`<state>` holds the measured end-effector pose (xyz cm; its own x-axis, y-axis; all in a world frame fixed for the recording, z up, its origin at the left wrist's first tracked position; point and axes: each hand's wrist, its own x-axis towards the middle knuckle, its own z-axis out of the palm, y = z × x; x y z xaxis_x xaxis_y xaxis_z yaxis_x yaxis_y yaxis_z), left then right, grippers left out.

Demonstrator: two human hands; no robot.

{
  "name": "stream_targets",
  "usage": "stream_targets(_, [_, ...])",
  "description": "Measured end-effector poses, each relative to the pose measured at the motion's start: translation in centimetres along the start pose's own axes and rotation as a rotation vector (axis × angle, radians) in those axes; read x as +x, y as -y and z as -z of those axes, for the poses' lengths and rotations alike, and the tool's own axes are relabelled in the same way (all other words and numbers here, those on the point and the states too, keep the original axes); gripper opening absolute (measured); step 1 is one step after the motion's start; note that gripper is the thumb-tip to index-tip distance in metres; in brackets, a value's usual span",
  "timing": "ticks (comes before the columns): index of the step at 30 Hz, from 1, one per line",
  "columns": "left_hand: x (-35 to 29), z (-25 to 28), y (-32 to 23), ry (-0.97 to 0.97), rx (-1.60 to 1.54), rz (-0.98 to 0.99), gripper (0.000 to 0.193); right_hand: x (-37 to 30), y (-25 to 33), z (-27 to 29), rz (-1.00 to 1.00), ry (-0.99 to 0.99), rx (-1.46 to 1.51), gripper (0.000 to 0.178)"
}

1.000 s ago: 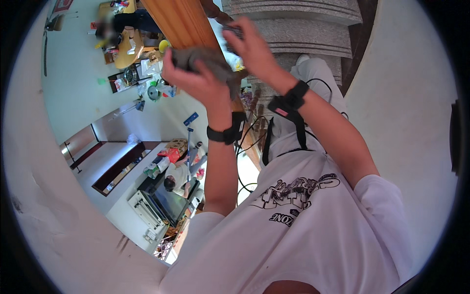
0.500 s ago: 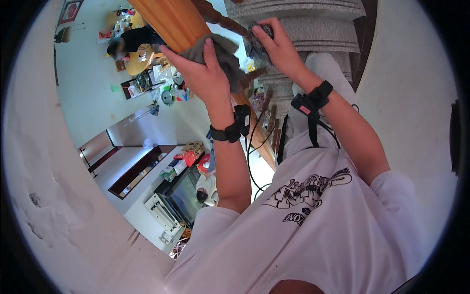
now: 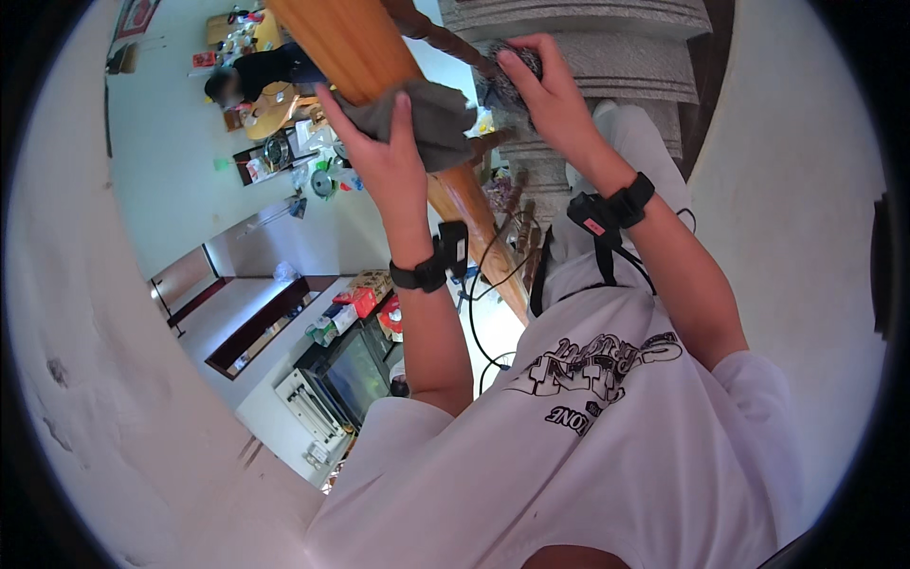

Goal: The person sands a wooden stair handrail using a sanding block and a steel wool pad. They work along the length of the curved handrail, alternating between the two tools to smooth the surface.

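Note:
My left hand (image 3: 391, 166) presses a grey cloth (image 3: 422, 128) over the thick wooden handrail (image 3: 346, 43), thumb and forefinger spread along it. To the right, my right hand (image 3: 561, 109) grips a dark, fuzzy grey cloth (image 3: 517, 71) at the end of a turned brown baluster (image 3: 436, 38). The fingers under both cloths are mostly hidden. Each wrist wears a black strap with a small box.
Grey-carpeted stairs (image 3: 588, 66) rise at the upper right, beside my legs. Black cables (image 3: 474, 322) hang near the lower handrail. Beyond the rail, a room below has a person (image 3: 261, 76) at a round table, a television (image 3: 355, 375) and red boxes (image 3: 363, 302).
My left hand has shifted slightly left on the handrail, and the grey cloth now lies flatter and wider. My right hand has moved slightly right with the fuzzy cloth.

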<state>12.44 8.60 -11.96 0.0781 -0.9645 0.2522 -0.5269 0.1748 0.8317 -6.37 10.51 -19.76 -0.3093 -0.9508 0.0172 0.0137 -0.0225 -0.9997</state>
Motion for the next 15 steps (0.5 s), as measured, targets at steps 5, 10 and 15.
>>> stream_targets(5, [1.1, -1.9, -1.8, -0.06, -0.012, 0.053, 0.09, 0.1, 0.1, -0.9, 0.016, 0.021, 0.018, 0.041])
stream_targets(10, [0.7, -0.2, 0.7, 0.016, 0.011, -0.07, 0.096, -0.1, 0.3, -2.0, 0.027, 0.03, 0.025, 0.04])
stream_targets(15, [7.7, -4.0, -2.5, -0.171, 0.37, -0.386, 0.101, 0.6, 0.8, -2.2, -0.015, -0.007, 0.079, 0.04])
